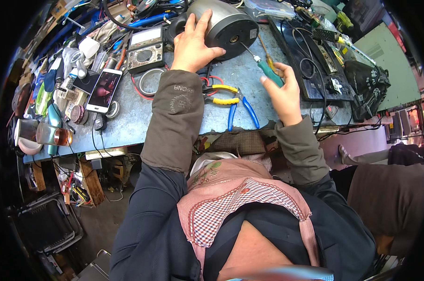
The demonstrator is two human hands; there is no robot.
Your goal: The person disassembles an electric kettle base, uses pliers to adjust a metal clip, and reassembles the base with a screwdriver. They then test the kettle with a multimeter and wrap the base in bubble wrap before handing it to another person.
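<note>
A metal electric kettle [240,33] lies tipped on its side at the back of the bench, its round black base turned toward me. My left hand [193,50] holds it, fingers spread over the steel side and thumb on the base's rim. In my right hand [287,96] is a screwdriver [267,70] with a green handle, its shaft pointing at the lower edge of the base. Whether the tip touches is too small to tell. Just behind it rests an amber-handled screwdriver [269,62]. Pliers with yellow and blue grips [240,99] lie between my forearms.
Left of the kettle sit an analog multimeter [146,55] and a metal ring [151,80]. A white phone [104,91], cups and piled small parts crowd the left. At right are a dark flat panel [296,61] with cables and a black plastic bag [369,86].
</note>
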